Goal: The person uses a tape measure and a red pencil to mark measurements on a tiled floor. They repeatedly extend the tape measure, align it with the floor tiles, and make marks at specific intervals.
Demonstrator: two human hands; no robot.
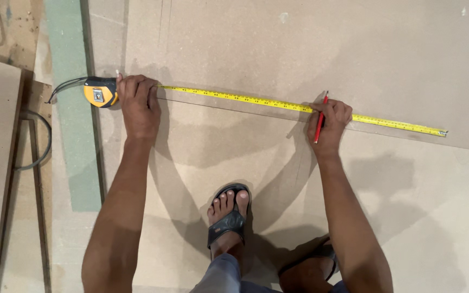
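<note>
Both hands are gripping: left hand [139, 106] clamping the tape measure [100, 91] at nine o'clock, right hand [329, 120] pinching a red pencil [319, 126] at three o'clock against the yellow blade [245, 98].

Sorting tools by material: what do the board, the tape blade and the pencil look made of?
Board: probably fibreboard, matte tan with no visible grain. Tape blade: likely painted steel, a thin yellow strip lying straight and flat. Pencil: red-coated, probably wood, in the right hand. Left hand pins the yellow case, seemingly plastic.

Matt fibreboard [310, 49], glossy tape blade [245, 99]
</note>
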